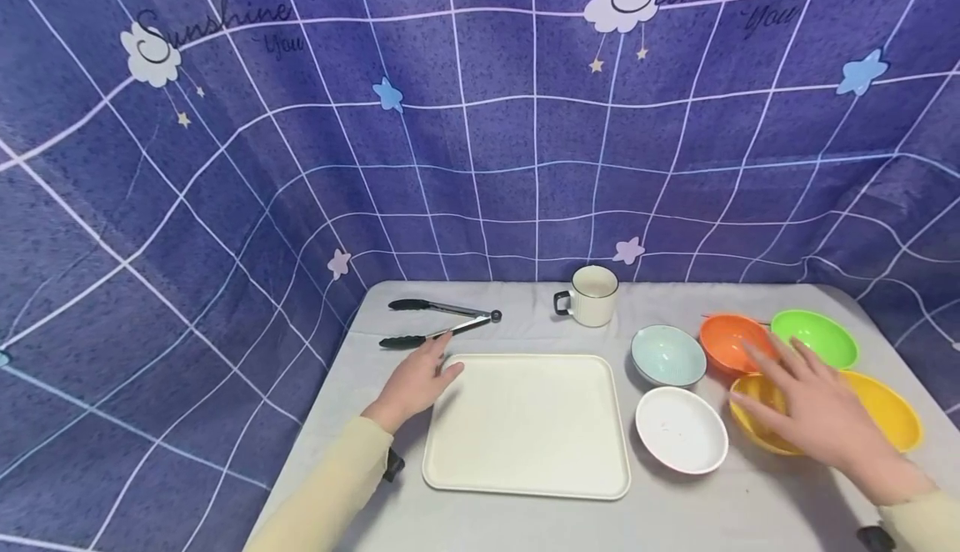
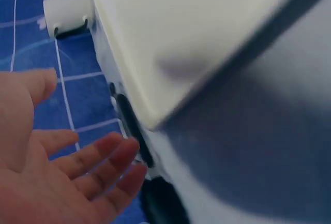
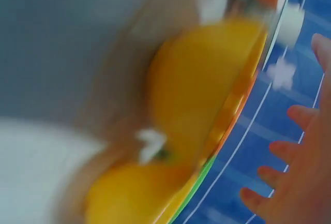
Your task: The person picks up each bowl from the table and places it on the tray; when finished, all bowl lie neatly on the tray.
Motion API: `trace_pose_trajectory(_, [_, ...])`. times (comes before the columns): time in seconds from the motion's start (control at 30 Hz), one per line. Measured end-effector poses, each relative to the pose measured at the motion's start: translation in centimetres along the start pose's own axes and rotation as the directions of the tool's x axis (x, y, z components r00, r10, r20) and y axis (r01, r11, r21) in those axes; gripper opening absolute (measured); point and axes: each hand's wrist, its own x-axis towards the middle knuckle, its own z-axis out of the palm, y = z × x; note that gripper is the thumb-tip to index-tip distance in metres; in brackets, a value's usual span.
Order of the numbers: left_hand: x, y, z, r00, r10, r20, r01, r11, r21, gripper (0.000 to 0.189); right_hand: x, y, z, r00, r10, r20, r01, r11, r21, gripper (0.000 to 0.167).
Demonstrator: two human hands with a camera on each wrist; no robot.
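My left hand (image 1: 420,381) hovers at the upper left corner of a cream tray (image 1: 528,427), fingers extended and holding nothing. Just beyond its fingertips lie black-and-silver tongs (image 1: 450,327) with their arms spread. In the left wrist view the left palm (image 2: 67,177) is bare. My right hand (image 1: 821,410) is over two yellow bowls (image 1: 888,410), fingers spread, partly hiding them. The right wrist view has that hand (image 3: 302,157) apart from the yellow bowls (image 3: 196,84). An orange bowl (image 1: 723,343) and a green bowl (image 1: 817,335) sit behind it.
A white bowl (image 1: 681,431) and a pale blue bowl (image 1: 667,358) stand right of the tray. At the back is a cream mug (image 1: 595,298) with a dark handle. A blue grid-patterned curtain (image 1: 495,135) hangs behind the white-covered table (image 1: 540,527).
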Motion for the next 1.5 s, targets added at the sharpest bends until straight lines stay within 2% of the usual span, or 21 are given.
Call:
trace_pose_trajectory(0.1, [-0.6, -1.3, 0.3, 0.997, -0.076, 0.021, 0.078, 0.992, -0.100, 0.066, -1.6, 3.0, -0.9, 0.999, 0.047, -0.010, -0.047, 0.999, 0.018, 0.090])
trace_pose_trajectory(0.17, [-1.1, -1.9, 0.6, 0.992, -0.117, 0.047, 0.122, 0.983, -0.136, 0.062, -2.7, 5.0, -1.1, 0.997, 0.068, -0.032, -0.067, 0.997, 0.029, 0.094])
trace_pose_trajectory(0.3, [-1.8, -2.8, 1.4, 0.982, -0.175, 0.075, 0.185, 0.971, -0.149, 0.055, -4.6, 8.3, -1.1, 0.992, 0.097, -0.078, -0.090, 0.992, 0.093, 0.097])
trace_pose_trajectory(0.47, [-2.1, -3.3, 2.3, 0.979, -0.193, 0.068, 0.202, 0.961, -0.189, 0.050, -6.0, 10.5, -0.5, 0.990, 0.116, -0.083, -0.099, 0.977, 0.190, 0.099])
trace_pose_trajectory(0.6, [-2.1, -3.7, 2.8, 0.982, -0.179, 0.068, 0.190, 0.951, -0.243, 0.048, -6.6, 11.9, 0.5, 0.990, 0.085, -0.112, -0.060, 0.976, 0.209, 0.102])
trace_pose_trajectory(0.67, [-2.2, -3.9, 3.0, 0.983, -0.170, 0.076, 0.185, 0.938, -0.293, 0.049, -6.8, 12.5, 0.8, 0.989, 0.088, -0.121, -0.061, 0.976, 0.210, 0.105])
trace_pose_trajectory(0.8, [-2.5, -4.2, 3.4, 0.981, -0.151, 0.120, 0.188, 0.888, -0.419, 0.053, -6.9, 13.0, 0.6, 0.986, 0.143, -0.086, -0.124, 0.972, 0.202, 0.113])
trace_pose_trajectory(0.9, [-2.5, -4.4, 3.6, 0.975, -0.149, 0.162, 0.209, 0.857, -0.471, 0.056, -6.9, 13.0, 0.2, 0.983, 0.174, -0.056, -0.161, 0.968, 0.191, 0.115])
trace_pose_trajectory(1.2, [-2.8, -4.9, 3.5, 0.965, -0.153, 0.212, 0.237, 0.856, -0.460, 0.058, -5.9, 12.2, -0.9, 0.978, 0.207, 0.015, -0.207, 0.971, 0.122, 0.115])
trace_pose_trajectory(1.5, [-2.9, -5.1, 2.9, 0.963, -0.159, 0.220, 0.249, 0.838, -0.485, 0.058, -5.8, 12.1, -0.5, 0.986, 0.167, -0.029, -0.161, 0.976, 0.149, 0.108])
